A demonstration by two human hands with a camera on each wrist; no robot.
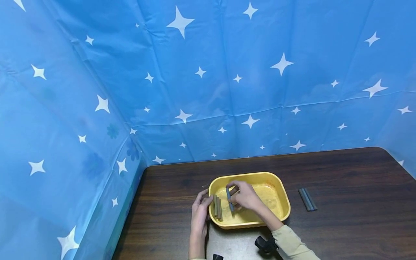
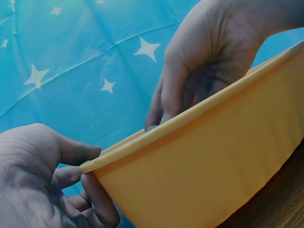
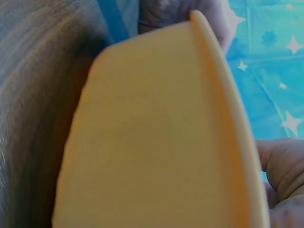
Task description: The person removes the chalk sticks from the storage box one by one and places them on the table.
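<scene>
A yellow plastic tub (image 1: 247, 176) sits on the table. At its left end my left hand (image 1: 199, 216) grips the rim, with the thumb over the top edge and fingers against the outer wall, as the left wrist view shows. Inside the tub, my right hand (image 1: 247, 198) pinches a slim blue-grey stick (image 1: 231, 207) between fingers and thumb. Several olive-brown sticks (image 1: 217, 208) lie side by side against the tub's left wall, just left of the held stick. In the right wrist view the tub's wall (image 3: 152, 128) hides what the right fingers hold.
To the right of the tub, blue-grey sticks (image 1: 307, 199) lie together on the dark wooden table (image 1: 357, 180). A blue cloth with white stars (image 1: 208, 90) hangs behind the table and along its left side.
</scene>
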